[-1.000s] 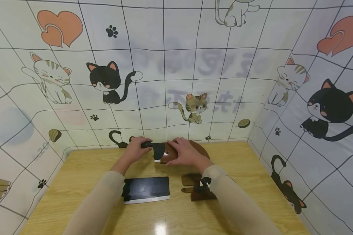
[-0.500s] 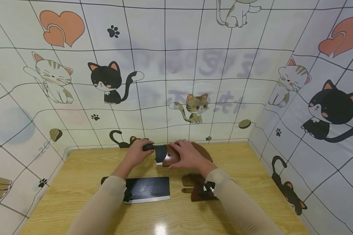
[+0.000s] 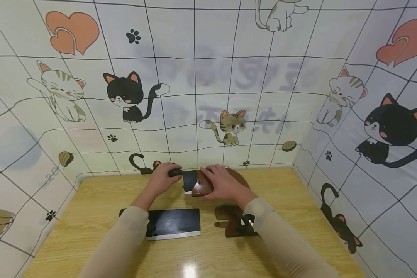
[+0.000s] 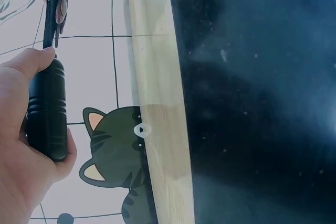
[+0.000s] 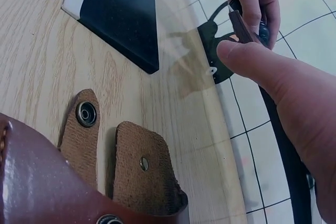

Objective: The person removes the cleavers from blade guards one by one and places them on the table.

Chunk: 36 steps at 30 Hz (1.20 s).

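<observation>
Near the back edge of the table, my left hand (image 3: 158,180) grips the black handle (image 4: 47,114) of a broad-bladed knife (image 3: 189,180). Most of its dark blade is inside a brown leather sheath (image 3: 203,187); a strip by the handle, with a pale edge, shows. My right hand (image 3: 223,183) holds the sheath, thumb on the near side and fingers over the top. Below them lies a cleaver (image 3: 177,222) with a black rectangular blade and pale edge; my left sleeve covers part of its handle. A second leather sheath (image 3: 233,229) lies under my right wrist.
The wooden table (image 3: 194,255) meets cloth walls (image 3: 194,77) printed with cats at the back and sides. On the second sheath, a strap (image 5: 81,140) with a metal snap and a wider flap (image 5: 137,156) stick out toward the cleaver.
Both hands and the sheathed knife have shifted slightly right from a second ago. The end of the table cleaver's handle now shows beside my left sleeve. Both grips look the same.
</observation>
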Tool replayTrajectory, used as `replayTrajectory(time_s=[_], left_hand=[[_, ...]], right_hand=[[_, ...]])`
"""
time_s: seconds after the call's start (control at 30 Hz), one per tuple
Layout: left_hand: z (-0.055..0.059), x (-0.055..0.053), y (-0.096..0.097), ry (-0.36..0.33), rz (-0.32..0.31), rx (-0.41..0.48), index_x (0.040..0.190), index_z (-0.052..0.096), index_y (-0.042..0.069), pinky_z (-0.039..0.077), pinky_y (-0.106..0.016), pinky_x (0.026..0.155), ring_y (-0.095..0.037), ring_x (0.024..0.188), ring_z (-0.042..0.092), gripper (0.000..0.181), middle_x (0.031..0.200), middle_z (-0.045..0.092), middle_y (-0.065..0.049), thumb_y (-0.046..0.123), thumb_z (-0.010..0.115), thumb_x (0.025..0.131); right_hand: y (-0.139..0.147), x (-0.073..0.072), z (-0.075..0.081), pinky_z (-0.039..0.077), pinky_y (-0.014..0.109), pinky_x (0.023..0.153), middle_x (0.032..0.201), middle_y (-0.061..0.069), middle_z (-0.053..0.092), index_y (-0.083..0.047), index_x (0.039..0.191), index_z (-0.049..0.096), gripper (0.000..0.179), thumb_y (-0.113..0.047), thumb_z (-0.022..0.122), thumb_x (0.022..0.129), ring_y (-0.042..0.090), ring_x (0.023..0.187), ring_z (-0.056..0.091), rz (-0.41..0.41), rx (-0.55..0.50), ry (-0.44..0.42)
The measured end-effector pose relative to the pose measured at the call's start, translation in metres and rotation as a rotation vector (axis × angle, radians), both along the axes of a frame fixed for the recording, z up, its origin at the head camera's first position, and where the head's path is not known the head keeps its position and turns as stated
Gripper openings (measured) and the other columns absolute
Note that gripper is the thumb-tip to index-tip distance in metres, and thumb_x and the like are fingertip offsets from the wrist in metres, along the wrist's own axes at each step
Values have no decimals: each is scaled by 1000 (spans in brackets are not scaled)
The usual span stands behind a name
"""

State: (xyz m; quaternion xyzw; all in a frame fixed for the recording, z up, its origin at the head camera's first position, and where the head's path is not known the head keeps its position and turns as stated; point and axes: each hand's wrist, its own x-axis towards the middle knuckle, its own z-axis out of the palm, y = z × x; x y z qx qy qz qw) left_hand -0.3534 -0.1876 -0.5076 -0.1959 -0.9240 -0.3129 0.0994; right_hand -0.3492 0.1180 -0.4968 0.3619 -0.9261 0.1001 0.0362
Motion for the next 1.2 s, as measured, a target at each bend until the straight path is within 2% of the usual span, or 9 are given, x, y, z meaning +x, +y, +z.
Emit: replayTrajectory(time_s=[0.27, 0.6, 0.93, 1.2], left_hand=[[4, -2, -2, -3, -8, 5, 139, 77, 9, 57, -59, 97, -42, 124, 65, 41, 136, 72, -15, 23, 85, 101], [10, 6, 0, -23, -22, 9, 139, 76, 9, 58, -56, 92, -39, 116, 66, 39, 128, 72, -13, 23, 83, 103], [10, 10, -2, -14, -5, -4, 139, 76, 12, 56, -60, 99, -42, 128, 63, 39, 137, 70, -15, 23, 83, 102], [10, 12, -4, 4, -20, -4, 137, 77, 9, 57, -58, 98, -39, 123, 67, 39, 134, 72, -15, 21, 85, 101]], right_hand=[[2, 0, 2, 34, 55, 126, 161, 10, 48, -18, 174, 37, 119, -71, 90, 81, 32, 150, 42, -7, -6, 28], [5, 4, 5, 37, 53, 124, 158, 10, 50, -18, 173, 39, 118, -70, 91, 81, 31, 146, 44, 5, -7, 33], [4, 6, 6, 40, 53, 121, 154, 9, 52, -15, 171, 43, 117, -70, 91, 80, 31, 142, 46, 24, -27, 54], [2, 7, 4, 39, 52, 122, 156, 8, 51, -18, 172, 41, 116, -73, 88, 82, 30, 144, 45, 14, -11, 56]])
